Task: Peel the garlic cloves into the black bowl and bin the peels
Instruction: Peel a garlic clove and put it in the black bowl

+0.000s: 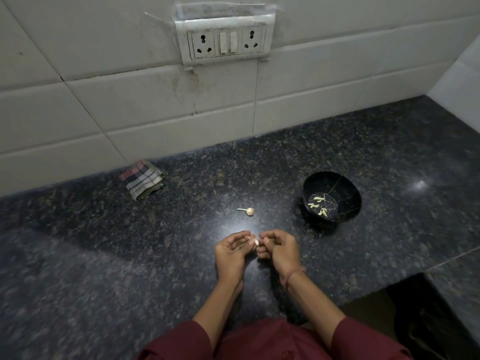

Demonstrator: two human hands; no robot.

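Firstly, tabletop (130, 255): dark speckled granite, glossy, with a patch of glare near the middle; it is cut away at the near right corner.
Wall (78, 113): pale rectangular tiles, stained, meeting the tabletop's far edge; a second wall closes the right corner.
Socket panel (226, 42): two sockets and two switches, high on the wall, with taped plastic over its top.
Cloth (142, 179): folded, checked, at the foot of the wall, far left.
Black bowl (346, 187): on the tabletop right of centre, well apart from the hands.
Peeled cloves (318, 205): several, lying inside the black bowl.
Garlic bulb (249, 211): small, stemmed, on the tabletop beyond the hands.
Garlic clove (255, 241): held above the tabletop between both hands.
Left hand (231, 252): grip curled, fingertips pinching the garlic clove.
Right hand (279, 249): grip curled, thumb and forefinger pinching the same clove; a thread band at the wrist.
Sleeves (259, 341): maroon, at the near edge.
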